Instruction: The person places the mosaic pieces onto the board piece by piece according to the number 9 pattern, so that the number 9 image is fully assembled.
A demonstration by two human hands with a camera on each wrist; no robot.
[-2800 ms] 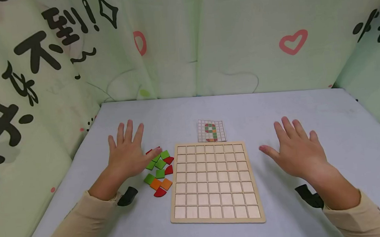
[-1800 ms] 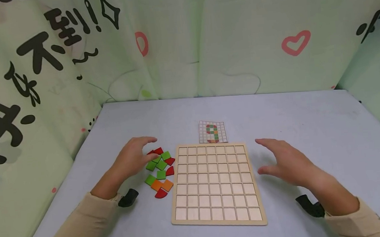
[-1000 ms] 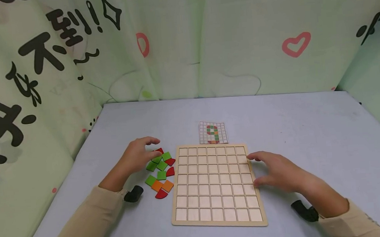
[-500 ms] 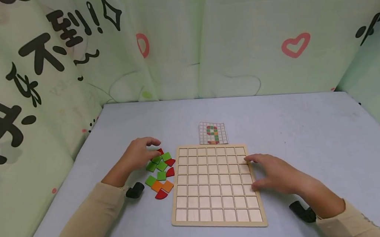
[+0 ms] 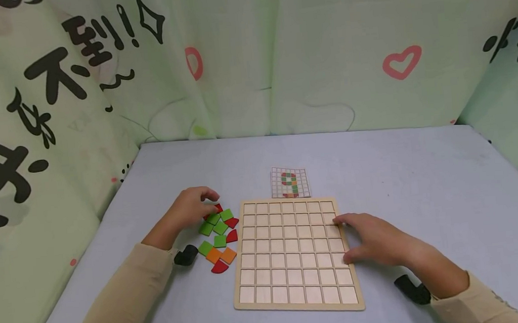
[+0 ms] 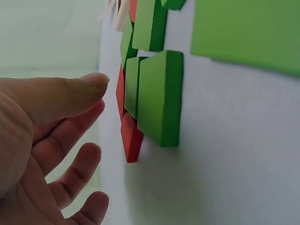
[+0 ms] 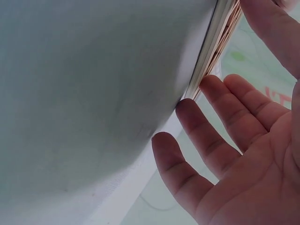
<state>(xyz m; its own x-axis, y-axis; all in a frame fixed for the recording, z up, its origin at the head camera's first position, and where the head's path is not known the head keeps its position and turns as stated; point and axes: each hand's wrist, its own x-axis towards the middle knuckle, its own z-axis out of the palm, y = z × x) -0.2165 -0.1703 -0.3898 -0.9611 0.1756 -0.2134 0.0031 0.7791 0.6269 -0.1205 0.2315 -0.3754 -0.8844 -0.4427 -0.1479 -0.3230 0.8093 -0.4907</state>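
Observation:
My left hand (image 5: 188,207) hovers at the far end of a scatter of coloured wooden tiles, thumb and forefinger drawn near each other. In the left wrist view the thumb (image 6: 65,93) is just short of a red tile (image 6: 131,140) and some green tiles (image 6: 152,98); no tile shows between the fingers. My right hand (image 5: 376,238) rests its fingertips and thumb on the right rim of a wooden grid board (image 5: 298,305). In the right wrist view its fingers (image 7: 206,136) are spread along the board's edge (image 7: 206,51).
Left of the board lie several green squares (image 5: 220,227), two orange squares (image 5: 228,255) and red quarter-round tiles (image 5: 219,267). A gridded pattern card (image 5: 290,182) lies just behind the board. All rest on a white table (image 5: 400,160), with a printed curtain (image 5: 325,75) around it.
Both hands started raised with fingers spread. The right hand moved left and down onto the board's rim; the left lowered over the tiles, thumb and forefinger closing somewhat. The tiles look unmoved.

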